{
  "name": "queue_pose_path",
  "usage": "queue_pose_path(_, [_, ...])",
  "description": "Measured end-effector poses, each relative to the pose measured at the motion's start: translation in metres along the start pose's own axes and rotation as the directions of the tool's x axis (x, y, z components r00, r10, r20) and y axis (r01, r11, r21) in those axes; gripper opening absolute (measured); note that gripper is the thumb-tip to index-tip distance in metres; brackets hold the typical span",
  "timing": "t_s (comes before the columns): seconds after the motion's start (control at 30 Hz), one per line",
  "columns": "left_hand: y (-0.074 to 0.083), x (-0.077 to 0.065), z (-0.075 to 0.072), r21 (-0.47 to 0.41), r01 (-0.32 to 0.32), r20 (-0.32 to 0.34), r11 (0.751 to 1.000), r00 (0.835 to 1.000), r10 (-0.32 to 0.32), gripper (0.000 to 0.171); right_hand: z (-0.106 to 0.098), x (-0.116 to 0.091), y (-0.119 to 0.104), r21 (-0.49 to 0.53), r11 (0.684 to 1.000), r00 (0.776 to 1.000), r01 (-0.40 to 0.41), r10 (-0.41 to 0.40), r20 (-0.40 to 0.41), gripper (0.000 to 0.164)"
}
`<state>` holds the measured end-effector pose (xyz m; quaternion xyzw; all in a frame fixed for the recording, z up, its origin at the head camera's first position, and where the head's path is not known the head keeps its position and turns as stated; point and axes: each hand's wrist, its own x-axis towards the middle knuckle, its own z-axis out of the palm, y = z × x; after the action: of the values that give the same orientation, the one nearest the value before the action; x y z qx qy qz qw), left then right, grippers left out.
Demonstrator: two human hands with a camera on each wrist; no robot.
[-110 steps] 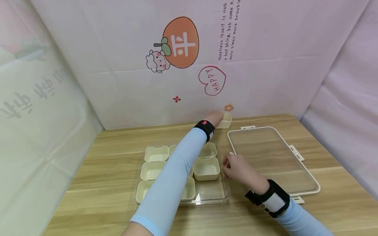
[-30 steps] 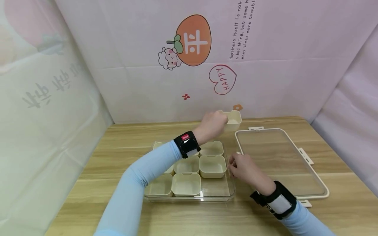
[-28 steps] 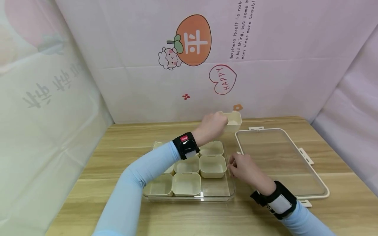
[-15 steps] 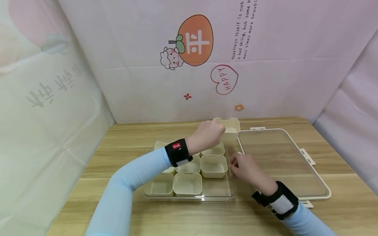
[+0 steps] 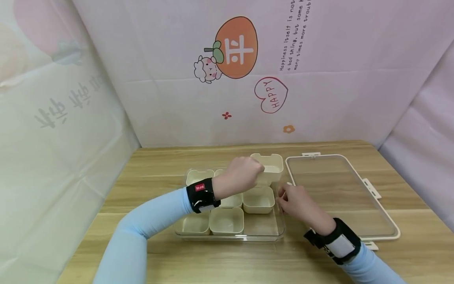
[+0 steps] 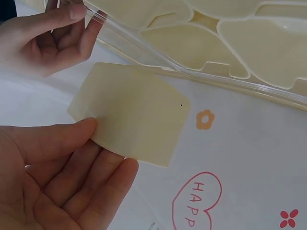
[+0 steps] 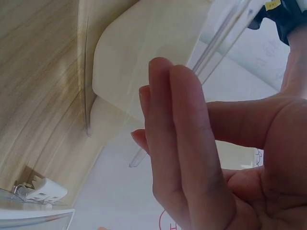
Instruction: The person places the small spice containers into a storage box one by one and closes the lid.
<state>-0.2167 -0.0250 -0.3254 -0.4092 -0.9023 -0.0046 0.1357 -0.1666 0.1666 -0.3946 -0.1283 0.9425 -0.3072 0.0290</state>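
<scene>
My left hand (image 5: 238,176) pinches the rim of a small cream plastic box (image 5: 273,162) between thumb and fingers. In the head view this box overlaps the back right of a clear tray (image 5: 261,225), and the left wrist view shows its smooth outside (image 6: 132,115). Several matching cream boxes (image 5: 226,221) sit in rows in the tray, partly hidden behind my left arm. At the front right corner the tray's floor is bare. My right hand (image 5: 299,206) grips the tray's right wall, thumb on one side, fingers (image 7: 187,129) on the other.
A clear lid (image 5: 337,193) with a white frame and clip tabs lies on the wooden table (image 5: 213,262) right of the tray. A printed cloth (image 5: 170,110) hangs behind the table, with more cloth at both sides.
My left hand has brought the cream box from the table's back edge forward and slightly left, lower in the head view. My right hand keeps its place at the tray's right side.
</scene>
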Motion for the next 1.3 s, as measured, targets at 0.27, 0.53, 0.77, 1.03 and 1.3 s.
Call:
queue_pose_path(0.27, [0.001,-0.017,-0.003,0.019,-0.050,-0.064,0.999,0.997,0.051,0.024,-0.002,0.001,0.000,0.019,1.000,0.999,-0.022,0.021,0.031,0.005])
queue_pose_path(0.53, [0.006,-0.037,-0.006,0.014,-0.104,-0.079,0.994,0.991,0.105,0.024,-0.003,0.003,0.003,0.081,0.995,0.996,-0.055,0.048,0.078,0.008])
queue_pose_path(0.77, [0.010,-0.051,-0.005,0.017,-0.124,-0.107,0.992,0.986,0.125,0.027,-0.004,0.005,0.007,0.172,0.981,0.991,-0.086,0.067,0.115,0.008])
queue_pose_path(1.03, [0.020,-0.066,-0.007,0.024,-0.146,-0.084,0.989,0.986,0.147,0.026,-0.003,0.006,0.012,0.225,0.970,0.990,-0.089,0.060,0.131,0.009])
queue_pose_path(1.3, [0.026,-0.076,-0.008,0.037,-0.179,-0.085,0.983,0.980,0.181,0.025,-0.003,0.008,0.016,0.275,0.960,0.991,-0.057,0.021,0.134,0.014])
